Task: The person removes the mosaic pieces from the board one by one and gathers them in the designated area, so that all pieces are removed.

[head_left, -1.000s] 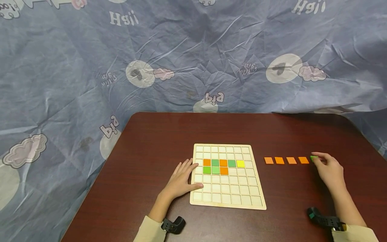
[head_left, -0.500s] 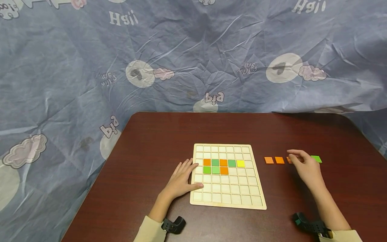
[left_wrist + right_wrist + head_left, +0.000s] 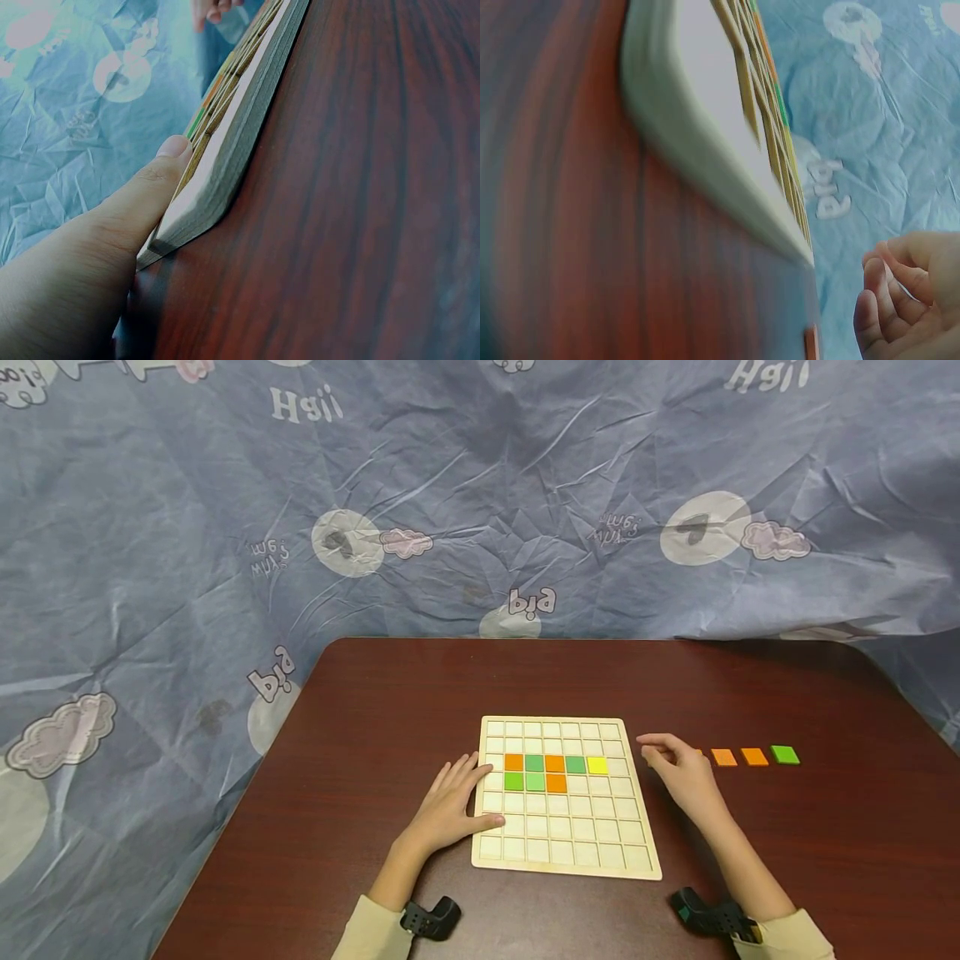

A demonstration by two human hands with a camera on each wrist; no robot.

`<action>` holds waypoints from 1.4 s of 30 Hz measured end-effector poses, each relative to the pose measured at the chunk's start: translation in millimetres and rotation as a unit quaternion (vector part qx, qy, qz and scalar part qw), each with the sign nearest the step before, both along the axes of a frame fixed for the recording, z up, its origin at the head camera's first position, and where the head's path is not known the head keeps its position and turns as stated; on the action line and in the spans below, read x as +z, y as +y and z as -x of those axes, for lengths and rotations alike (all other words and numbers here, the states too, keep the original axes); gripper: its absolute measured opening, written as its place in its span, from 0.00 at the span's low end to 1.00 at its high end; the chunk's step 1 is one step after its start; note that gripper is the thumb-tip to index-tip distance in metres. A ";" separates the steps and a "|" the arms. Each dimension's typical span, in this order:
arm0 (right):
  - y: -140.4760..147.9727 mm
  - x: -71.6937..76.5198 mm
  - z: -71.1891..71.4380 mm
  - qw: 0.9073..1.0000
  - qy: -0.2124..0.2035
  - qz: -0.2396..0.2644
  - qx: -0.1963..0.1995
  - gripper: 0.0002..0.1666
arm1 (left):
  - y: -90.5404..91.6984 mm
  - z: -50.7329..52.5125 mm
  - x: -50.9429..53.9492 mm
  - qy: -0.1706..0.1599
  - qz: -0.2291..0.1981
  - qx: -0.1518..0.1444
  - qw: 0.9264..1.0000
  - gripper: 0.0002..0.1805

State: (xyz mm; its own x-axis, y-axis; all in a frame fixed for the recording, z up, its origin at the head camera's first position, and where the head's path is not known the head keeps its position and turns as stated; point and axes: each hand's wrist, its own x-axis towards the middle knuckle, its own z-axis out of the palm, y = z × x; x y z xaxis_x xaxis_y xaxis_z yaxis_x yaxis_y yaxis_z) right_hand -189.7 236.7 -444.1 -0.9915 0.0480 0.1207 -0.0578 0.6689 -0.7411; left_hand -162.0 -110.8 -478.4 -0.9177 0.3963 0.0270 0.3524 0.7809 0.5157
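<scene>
A pale wooden grid board (image 3: 566, 852) lies on the table. Orange, green and yellow square tiles (image 3: 555, 783) fill part of two rows of its cells. My left hand (image 3: 450, 806) rests spread on the board's left edge, its thumb on the rim in the left wrist view. My right hand (image 3: 686, 781) is in the air just right of the board, over the left end of the loose row of tiles. Its thumb and index finger lie close together, and I see no tile between them. The other fingers are loosely curled in the right wrist view. The hand hides the row's leftmost tile.
Right of my right hand sit a light orange tile (image 3: 723, 757), an orange tile (image 3: 754, 757) and a green tile (image 3: 785, 755) on the dark brown table (image 3: 420, 693). A printed blue-grey cloth (image 3: 465, 468) hangs behind the table's far edge.
My right hand has moved left from the green tile along the loose row toward the board, uncovering the green tile, which stays on the table. My left hand and the board have not moved.
</scene>
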 end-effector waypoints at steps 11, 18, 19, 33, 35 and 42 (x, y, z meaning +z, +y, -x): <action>-37.0 -2.4 4.0 0.999 -0.042 0.015 0.022 0.17 | 0.8 -0.9 1.1 0.008 -0.005 -0.007 1.000 0.44; -47.5 -12.8 1.8 0.999 -0.025 0.012 0.023 0.15 | 1.8 -2.1 2.5 0.005 -0.009 -0.006 1.000 0.44; -49.0 -14.1 1.5 1.000 -0.018 0.010 0.021 0.14 | 1.6 -2.0 2.1 0.006 -0.009 -0.006 1.000 0.44; -55.1 -22.8 -0.7 0.999 0.035 -0.035 0.021 0.11 | 1.2 -0.1 -0.1 -0.001 0.000 -0.001 1.000 0.44; -54.8 -23.3 -0.7 0.999 0.033 -0.036 0.020 0.11 | 1.2 -0.2 0.4 0.000 -0.001 -0.002 1.000 0.44; -55.2 -23.2 -1.4 0.999 0.033 -0.033 0.015 0.11 | 0.7 -1.2 3.7 -0.001 -0.006 -0.001 1.000 0.44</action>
State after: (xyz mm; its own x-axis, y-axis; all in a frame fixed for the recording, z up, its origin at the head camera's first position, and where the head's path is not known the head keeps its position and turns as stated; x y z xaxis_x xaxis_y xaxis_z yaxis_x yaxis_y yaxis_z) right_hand -188.4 181.5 -467.3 -0.9823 0.0073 0.1872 -0.1261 0.7132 -0.6895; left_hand -160.8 -110.1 -474.7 -0.9169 0.3979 0.0299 0.3531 0.7741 0.5255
